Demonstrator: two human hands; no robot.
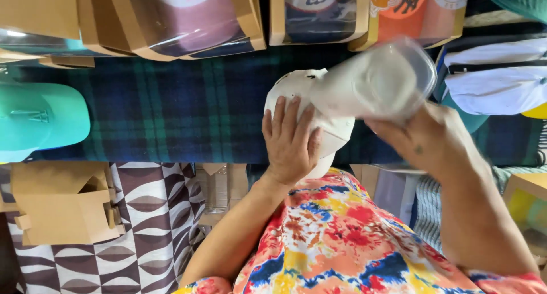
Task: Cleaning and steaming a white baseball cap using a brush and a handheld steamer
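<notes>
Several kraft cardboard boxes with clear window fronts (188, 20) line the far edge of a dark blue and green plaid cloth (171, 111), each showing one cap inside: a pinkish one on the left, a dark one in the middle box (319, 15), an orange one (410, 12) beside it. Loose caps lie at the sides, a teal cap (40, 117) on the left and white ones (496, 83) stacked at the right. Below the cloth's near edge a folded empty carton (62, 208) rests on a brown and white patterned fabric (154, 225). At centre, near the person's brightly flowered shirt, a white cap (302, 89) lies on the plaid cloth. The left hand (290, 143) rests flat on its crown, fingers spread, pressing rather than gripping. The right hand (421, 143) is closed around the lower end of a clear plastic cap insert (379, 80), blurred by motion, held just above the cap and touching or nearly touching it; which one cannot be told. The cap looks light and soft, likely to crumple under pressure, best held by the brim or crown edge. The plastic piece seems thin, light, springy and somewhat slippery, safest gripped at its rim. Whether anything sits inside it cannot be seen.
</notes>
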